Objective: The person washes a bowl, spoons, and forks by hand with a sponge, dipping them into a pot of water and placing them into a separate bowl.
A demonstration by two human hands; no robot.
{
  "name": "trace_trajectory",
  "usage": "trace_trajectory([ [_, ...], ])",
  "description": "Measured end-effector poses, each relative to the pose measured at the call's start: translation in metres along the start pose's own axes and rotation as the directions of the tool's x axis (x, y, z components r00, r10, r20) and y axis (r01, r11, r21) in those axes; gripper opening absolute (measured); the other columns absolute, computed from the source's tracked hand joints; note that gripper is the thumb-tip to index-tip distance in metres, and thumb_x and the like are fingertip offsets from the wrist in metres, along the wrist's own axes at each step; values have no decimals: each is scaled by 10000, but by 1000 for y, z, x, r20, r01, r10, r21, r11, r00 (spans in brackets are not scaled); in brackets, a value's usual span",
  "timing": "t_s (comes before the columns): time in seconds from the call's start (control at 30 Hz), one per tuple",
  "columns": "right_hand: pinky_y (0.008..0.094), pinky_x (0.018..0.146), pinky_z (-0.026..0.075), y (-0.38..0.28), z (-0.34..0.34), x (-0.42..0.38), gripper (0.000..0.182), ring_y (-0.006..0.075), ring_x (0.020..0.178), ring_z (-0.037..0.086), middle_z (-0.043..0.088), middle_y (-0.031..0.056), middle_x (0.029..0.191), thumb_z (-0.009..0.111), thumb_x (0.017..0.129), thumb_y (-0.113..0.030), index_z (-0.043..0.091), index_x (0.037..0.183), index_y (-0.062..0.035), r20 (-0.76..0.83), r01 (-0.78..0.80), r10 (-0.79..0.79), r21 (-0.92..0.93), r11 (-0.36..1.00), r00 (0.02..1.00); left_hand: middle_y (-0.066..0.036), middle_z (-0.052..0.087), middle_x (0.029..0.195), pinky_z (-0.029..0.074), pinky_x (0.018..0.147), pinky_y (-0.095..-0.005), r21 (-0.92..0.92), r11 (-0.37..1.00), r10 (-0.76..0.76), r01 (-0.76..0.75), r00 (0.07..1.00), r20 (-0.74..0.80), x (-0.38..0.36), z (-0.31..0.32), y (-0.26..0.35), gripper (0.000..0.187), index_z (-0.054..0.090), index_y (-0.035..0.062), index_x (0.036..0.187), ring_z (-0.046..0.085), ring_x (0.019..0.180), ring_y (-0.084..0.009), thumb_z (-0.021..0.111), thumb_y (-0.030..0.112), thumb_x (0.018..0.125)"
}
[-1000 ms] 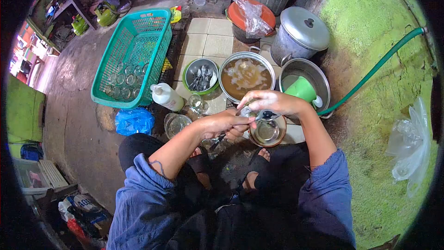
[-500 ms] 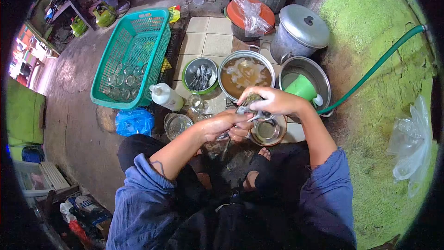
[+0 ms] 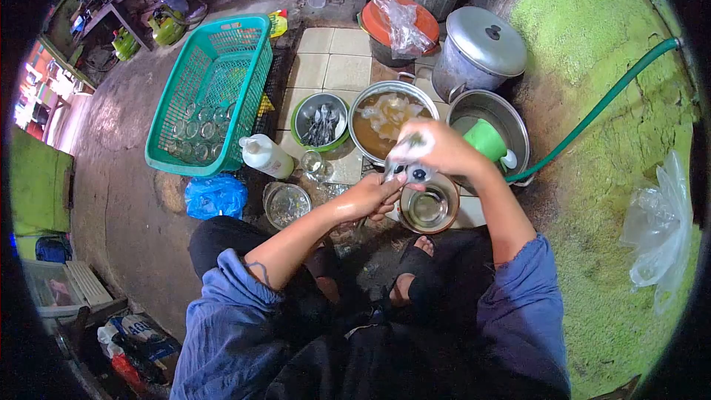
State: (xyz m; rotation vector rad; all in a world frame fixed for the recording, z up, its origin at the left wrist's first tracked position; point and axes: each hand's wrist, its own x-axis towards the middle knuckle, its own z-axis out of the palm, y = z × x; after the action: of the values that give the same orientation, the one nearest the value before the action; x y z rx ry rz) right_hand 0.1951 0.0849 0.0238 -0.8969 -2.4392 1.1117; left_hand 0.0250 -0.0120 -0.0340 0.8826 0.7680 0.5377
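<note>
My left hand (image 3: pixel 366 200) is closed around some metal cutlery, probably spoons; its fingers hide most of the handles. Just above and to the right, my right hand (image 3: pixel 438 150) is closed on a foamy scrubbing sponge (image 3: pixel 416 139), pressed against the far end of the cutlery (image 3: pixel 416 175). Motion smears the foam and the utensil ends. Both hands are over the near rim of a pot of cloudy brown water (image 3: pixel 392 115) and a smaller metal bowl (image 3: pixel 428 209). More cutlery (image 3: pixel 324 126) lies in a grey bowl to the left.
A teal basket (image 3: pixel 255 67) holds several glasses. Near it stand a white bottle (image 3: pixel 266 155), a glass jar (image 3: pixel 314 164) and a strainer-like bowl (image 3: pixel 287 205). On the right are a pot with a green dipper (image 3: pixel 485 139), a lidded pot (image 3: pixel 487 41) and a green hose (image 3: pixel 615 107).
My right hand has turned and shifted slightly right and up, its back now facing the camera. The sponge moved with it along the cutlery. My left hand has stayed nearly in place.
</note>
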Motion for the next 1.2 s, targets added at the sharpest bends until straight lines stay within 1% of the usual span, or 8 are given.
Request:
trace_trajectory([
  [0.23, 257, 715, 455, -6, -14, -2, 220, 68, 775, 523, 581, 6, 834, 705, 804, -199, 583, 907, -47, -212, -138, 185, 215, 967, 960, 56, 279, 602, 263, 450, -223, -140, 987, 75, -79, 997, -33, 0, -6, 5, 393, 501, 33, 1170, 240, 492, -63, 357, 355, 998],
  [0.5, 361, 738, 483, -4, 8, -3, 306, 266, 799, 637, 652, 145, 852, 650, 763, -206, 594, 993, -12, 56, -173, 165, 199, 965, 985, 56, 293, 617, 255, 480, -222, -53, 979, 189, -199, 969, -159, 6, -10, -2, 318, 518, 55, 1010, 265, 533, -59, 380, 341, 993],
  [0.67, 326, 629, 469, 0, 4, 0, 268, 235, 710, 639, 644, 145, 764, 695, 773, -272, 624, 843, -23, -414, -117, 11, -232, 966, 910, 58, 316, 590, 245, 468, -230, 110, 985, 157, -132, 950, -269, 9, -20, 1, 300, 489, 111, 832, 266, 506, -67, 406, 359, 979],
  [0.77, 325, 625, 466, 12, 7, 5, 271, 200, 681, 623, 638, 132, 738, 688, 794, -291, 620, 807, -29, -624, -126, 40, -93, 988, 780, 59, 310, 593, 236, 472, -227, -77, 975, 158, -210, 889, -429, 8, -26, 7, 326, 438, 132, 786, 268, 507, -69, 391, 391, 978],
  [0.83, 333, 652, 466, -1, 9, 2, 334, 153, 712, 594, 645, 95, 773, 626, 856, -365, 611, 842, -32, -455, -228, 188, -35, 973, 870, 51, 307, 610, 257, 502, -226, -385, 854, 223, -350, 915, -337, 10, -40, 7, 313, 407, 151, 787, 295, 534, -73, 372, 394, 980],
  [0.9, 322, 750, 454, 5, 31, 1, 419, 124, 817, 554, 633, 79, 870, 540, 903, -443, 603, 954, -31, 87, -382, 381, -7, 924, 921, 33, 334, 624, 319, 519, -230, -560, 690, 324, -459, 887, -328, 19, -41, 8, 299, 423, 124, 827, 344, 563, -79, 351, 365, 989],
  [1.0, 277, 917, 378, 8, 70, 1, 487, 130, 1031, 502, 593, 110, 1082, 492, 930, -429, 562, 1153, -2, 320, -397, 311, 252, 883, 895, -41, 510, 734, 425, 649, -258, -345, 794, 347, -501, 839, -419, 17, -30, 13, 288, 433, 96, 858, 468, 676, -123, 330, 329, 994],
  [1.2, 279, 810, 418, 24, 89, 2, 309, 134, 894, 542, 593, 53, 921, 466, 950, -305, 574, 1005, -21, 76, -162, 147, 628, 761, 986, -191, 611, 1120, 466, 831, -306, -169, 879, 392, -445, 879, -271, 13, -21, 23, 293, 460, 87, 862, 597, 920, -193, 335, 318, 992],
])
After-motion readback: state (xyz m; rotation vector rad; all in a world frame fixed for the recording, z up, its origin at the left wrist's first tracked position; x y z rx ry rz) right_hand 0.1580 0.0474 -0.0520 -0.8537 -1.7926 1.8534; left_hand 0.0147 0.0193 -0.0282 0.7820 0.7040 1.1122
